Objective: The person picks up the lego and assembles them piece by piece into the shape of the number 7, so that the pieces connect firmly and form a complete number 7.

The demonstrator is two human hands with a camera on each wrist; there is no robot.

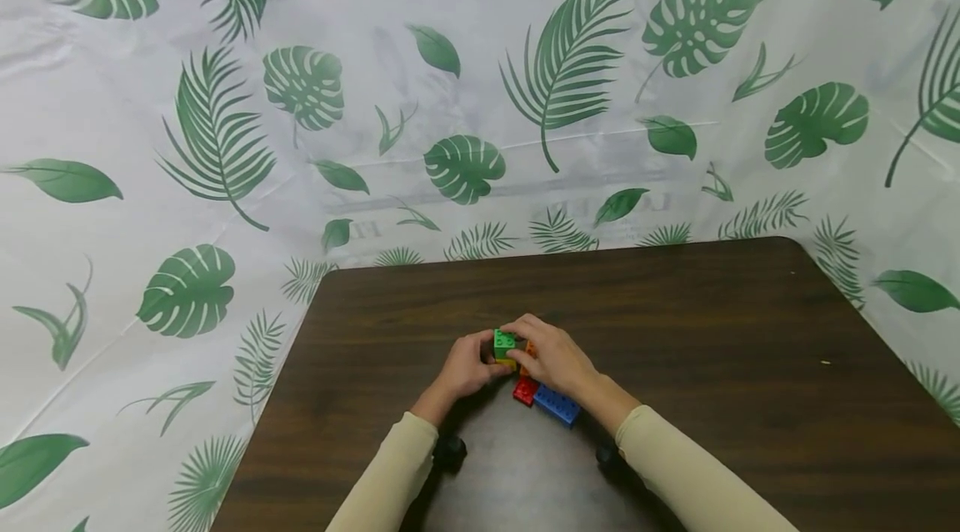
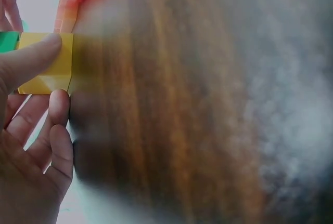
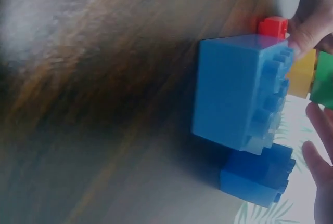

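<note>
In the head view, a green brick [image 1: 504, 340] sits on top of a yellow brick [image 1: 508, 363]. My left hand [image 1: 463, 367] pinches the yellow brick between thumb and fingers; the left wrist view shows the thumb lying across that brick's side [image 2: 47, 73]. From the other side, my right hand [image 1: 558, 361] grips the green brick, thumb in front and fingers reaching over behind. Partly covered by the right hand is an orange brick [image 1: 529, 347]. Nearer to me lie a red brick [image 1: 525, 390] and a long blue brick [image 1: 557, 405].
A second, darker blue brick [image 3: 260, 174] shows beside the long one in the right wrist view. Everything stands on a dark wooden table [image 1: 712, 348]. A white sheet with green leaves [image 1: 465, 98] hangs behind. Black wrist devices [image 1: 450, 454] sit under both forearms.
</note>
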